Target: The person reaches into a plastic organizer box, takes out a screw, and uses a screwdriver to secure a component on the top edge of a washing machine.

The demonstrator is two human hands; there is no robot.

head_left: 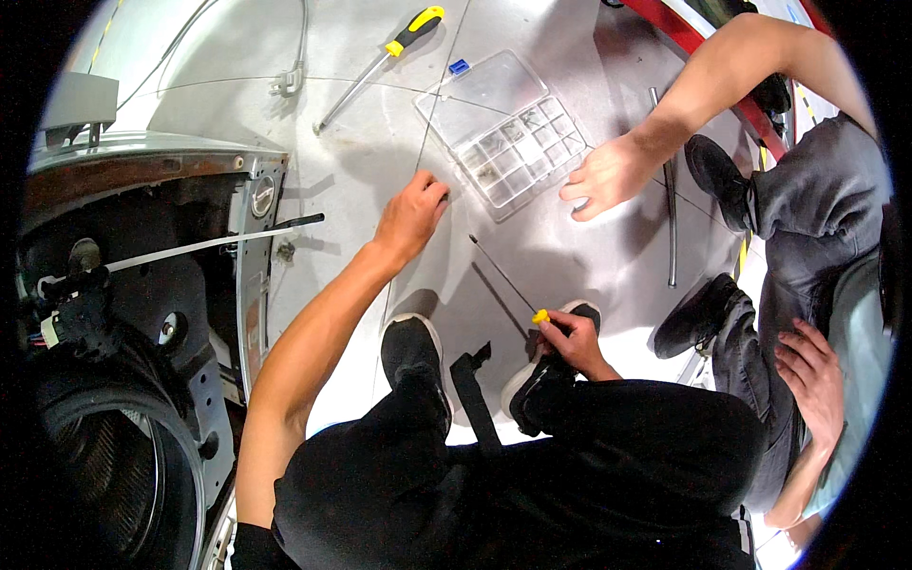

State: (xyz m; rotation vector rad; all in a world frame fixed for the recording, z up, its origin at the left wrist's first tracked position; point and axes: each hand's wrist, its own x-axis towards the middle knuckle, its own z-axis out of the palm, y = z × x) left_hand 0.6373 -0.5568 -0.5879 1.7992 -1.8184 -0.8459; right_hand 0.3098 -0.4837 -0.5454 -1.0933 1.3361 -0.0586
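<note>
Gripping the slim screwdriver (541, 316) by its yellow handle, my right hand (570, 344) sits at four o'clock in the head view, fingers clamped. The thin dark shaft points toward eleven o'clock, its tip raised from the hand. My left hand (412, 220), at eleven, has its fingers curled in toward the thumb; whether they pinch anything, I cannot tell.

At one o'clock the clear plastic box (528, 152) lies turned askew, its lid (489, 87) laid open toward eleven with a blue latch (460, 66) on the far edge. Thin dividers cut it into small compartments, one with something dark inside, too small to make out.

Pale floor (427, 275) shows between my hands and from the box's near corner down toward my shoes. The opened machine (255, 275) bounds me from seven to ten, a thin rod (199, 249) jutting past its edge toward three.

My right shoe (532, 394) sits right by the screwdriver handle, and a black strap (472, 389) stands between my feet. Toward two, a co-worker's hand (613, 173) reaches just beside the box, with a dark bar (672, 228) beyond. A larger yellow-and-black screwdriver (415, 32) lies between eleven and twelve; a pale plug (287, 82) rests near eleven.
</note>
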